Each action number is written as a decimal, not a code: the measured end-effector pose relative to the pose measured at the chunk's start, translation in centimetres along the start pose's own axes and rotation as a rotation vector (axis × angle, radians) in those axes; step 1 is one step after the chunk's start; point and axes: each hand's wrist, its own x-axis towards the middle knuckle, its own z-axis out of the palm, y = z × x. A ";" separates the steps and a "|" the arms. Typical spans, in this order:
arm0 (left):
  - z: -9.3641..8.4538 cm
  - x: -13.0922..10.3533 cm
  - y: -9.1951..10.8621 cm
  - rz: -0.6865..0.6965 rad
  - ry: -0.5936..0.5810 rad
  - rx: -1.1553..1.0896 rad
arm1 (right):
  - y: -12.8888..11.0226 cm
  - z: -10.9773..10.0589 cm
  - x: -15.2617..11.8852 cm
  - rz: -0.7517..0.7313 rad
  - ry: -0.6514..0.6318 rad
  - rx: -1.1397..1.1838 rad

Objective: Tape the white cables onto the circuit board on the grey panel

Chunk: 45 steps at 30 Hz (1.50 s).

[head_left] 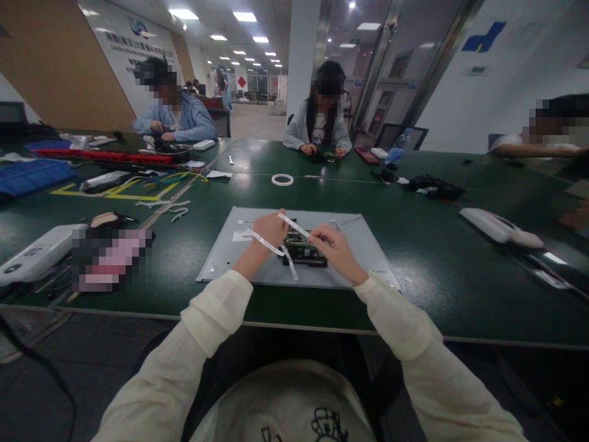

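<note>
A white strip (294, 226) is stretched between my two hands above a grey panel (221, 245). My left hand (271, 231) is closed on its left end, and more of the white strip hangs in a loop below that hand. My right hand (334, 247) pinches the other end between thumb and finger. Under the strip, a black device with a green circuit board (304, 252) lies on the panel, partly hidden by the hands and strip. One loose end of white strip dangles over the device's left side.
A white tape ring (282, 180) lies beyond the panel on the green table (427, 245). White devices (41, 252), cables and a blue tray (32, 176) are at the left. Another white device (499, 227) and a bottle (399, 147) are at the right. Several people sit around.
</note>
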 end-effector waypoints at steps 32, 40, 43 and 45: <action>1.8 -0.4 0.4 0.300 0.195 -0.160 | 4.4 -5.0 0.1 0.396 -0.386 -0.296; 2.1 -0.5 0.9 0.606 0.089 -0.503 | 4.6 -5.0 0.0 0.302 -0.453 -0.315; 1.9 -0.8 1.2 0.709 -0.042 -0.627 | 4.7 -5.1 0.1 0.286 -0.480 -0.265; 1.8 -0.9 1.3 0.751 -0.131 -0.663 | 4.7 -5.2 0.1 0.276 -0.492 -0.262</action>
